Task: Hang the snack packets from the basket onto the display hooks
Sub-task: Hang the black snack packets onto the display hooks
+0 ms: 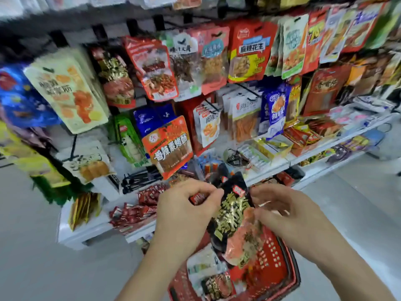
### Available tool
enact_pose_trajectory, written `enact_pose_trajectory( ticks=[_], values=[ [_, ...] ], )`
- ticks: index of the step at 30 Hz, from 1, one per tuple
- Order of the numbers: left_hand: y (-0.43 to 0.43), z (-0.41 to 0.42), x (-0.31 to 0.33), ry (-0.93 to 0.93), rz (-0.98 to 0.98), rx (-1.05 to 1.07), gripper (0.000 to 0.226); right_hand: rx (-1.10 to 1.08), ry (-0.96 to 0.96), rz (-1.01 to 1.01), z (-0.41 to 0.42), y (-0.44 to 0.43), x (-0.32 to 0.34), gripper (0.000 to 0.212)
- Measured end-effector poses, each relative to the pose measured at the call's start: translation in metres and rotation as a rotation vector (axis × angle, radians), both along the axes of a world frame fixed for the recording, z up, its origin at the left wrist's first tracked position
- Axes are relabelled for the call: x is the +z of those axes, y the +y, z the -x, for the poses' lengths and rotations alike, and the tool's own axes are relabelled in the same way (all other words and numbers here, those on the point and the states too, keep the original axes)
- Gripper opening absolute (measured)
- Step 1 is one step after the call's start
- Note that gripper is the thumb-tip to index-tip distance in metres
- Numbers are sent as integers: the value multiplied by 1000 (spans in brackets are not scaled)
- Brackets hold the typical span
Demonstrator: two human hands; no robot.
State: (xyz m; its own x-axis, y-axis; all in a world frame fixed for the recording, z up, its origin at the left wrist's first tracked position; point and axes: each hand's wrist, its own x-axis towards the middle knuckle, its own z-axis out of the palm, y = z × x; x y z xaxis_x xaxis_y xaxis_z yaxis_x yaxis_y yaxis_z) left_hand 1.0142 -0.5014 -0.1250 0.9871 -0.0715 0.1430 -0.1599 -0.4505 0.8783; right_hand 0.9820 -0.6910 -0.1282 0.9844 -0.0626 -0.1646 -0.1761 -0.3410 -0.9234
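Note:
A black snack packet (233, 213) with gold lettering and an orange picture hangs upright between both hands, above the red basket (280, 266). My left hand (184, 211) pinches its upper left edge. My right hand (282, 211) pinches its right edge. More packets (208, 276) lie in the basket, one white and one black like the held one. A matching black and gold packet (115, 77) hangs on the display hooks at upper left. Bare black hooks (141, 179) stick out low on the rack, left of my hands.
Rows of hanging snack packets fill the rack above. White shelves (338, 137) below carry boxes and small red sachets (134, 211). The grey floor (32, 257) spreads out on the left and right. The view is motion-blurred at the left.

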Motion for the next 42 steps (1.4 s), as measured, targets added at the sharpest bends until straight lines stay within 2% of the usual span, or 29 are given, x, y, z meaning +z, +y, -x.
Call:
enact_pose_trajectory(
  ticks=[5, 10, 13, 19, 25, 30, 32, 35, 42],
  values=[
    [46, -6, 26, -83, -20, 20, 15, -13, -35, -247, -31, 64, 37, 16],
    [88, -18, 35, -97, -55, 58, 17, 33, -11, -290, -50, 114, 44, 15],
    [100, -26, 43, -124, -103, 96, 7, 81, -2, -385, -61, 133, 53, 8],
    [114, -49, 87, -102, 76, 277, 17, 124, 9, -471, -97, 143, 89, 14],
    [125, -70, 120, -218, 33, 513, 33, 92, -33, -487, -144, 135, 116, 4],
    [130, -81, 132, -255, -152, 459, 54, 88, -79, -423, -183, 150, 116, 11],
    [136, -88, 132, -230, -152, 451, 54, 44, -79, -432, -199, 160, 114, 9],
    [151, -100, 124, -110, -46, 434, 50, 15, -72, -403, -223, 175, 113, 5],
    [161, -144, 113, -74, -130, 257, 44, 5, -110, -500, -269, 200, 110, 10]
  ],
)
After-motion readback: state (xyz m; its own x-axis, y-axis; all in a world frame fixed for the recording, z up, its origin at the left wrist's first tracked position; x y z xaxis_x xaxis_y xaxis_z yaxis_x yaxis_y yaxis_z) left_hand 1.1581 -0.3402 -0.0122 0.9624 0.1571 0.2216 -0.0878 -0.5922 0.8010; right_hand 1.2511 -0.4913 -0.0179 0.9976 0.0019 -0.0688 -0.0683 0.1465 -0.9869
